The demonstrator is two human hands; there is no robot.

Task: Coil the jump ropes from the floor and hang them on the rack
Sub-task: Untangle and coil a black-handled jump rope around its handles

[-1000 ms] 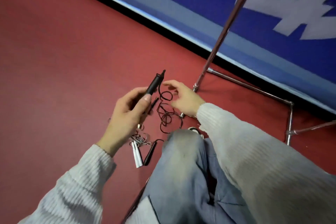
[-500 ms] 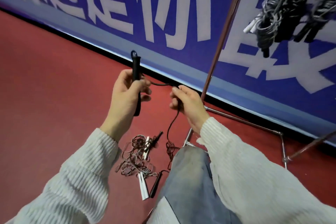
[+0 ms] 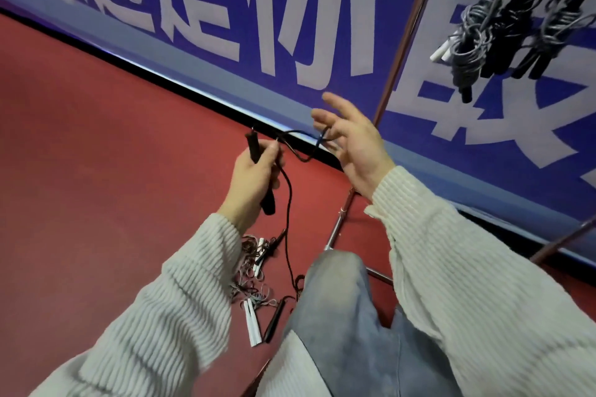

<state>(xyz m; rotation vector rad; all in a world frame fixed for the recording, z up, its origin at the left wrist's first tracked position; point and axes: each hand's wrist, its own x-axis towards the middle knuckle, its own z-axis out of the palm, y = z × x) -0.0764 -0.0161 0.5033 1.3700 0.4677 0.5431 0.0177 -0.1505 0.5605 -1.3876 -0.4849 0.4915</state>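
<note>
A: Now the first loop's on! Half a second back the right hand was pinching the cord; here its fingers have spread, the cord draped over them.

B: And the left hand?

A: Clenched round the black handle as before, cord trailing down to the floor by the knee.

B: So coiling's barely begun.

A: I'd say so. Most of the cord is down there, beside a tangle waiting its turn. The rack already carries several coiled ropes, top right.
</note>
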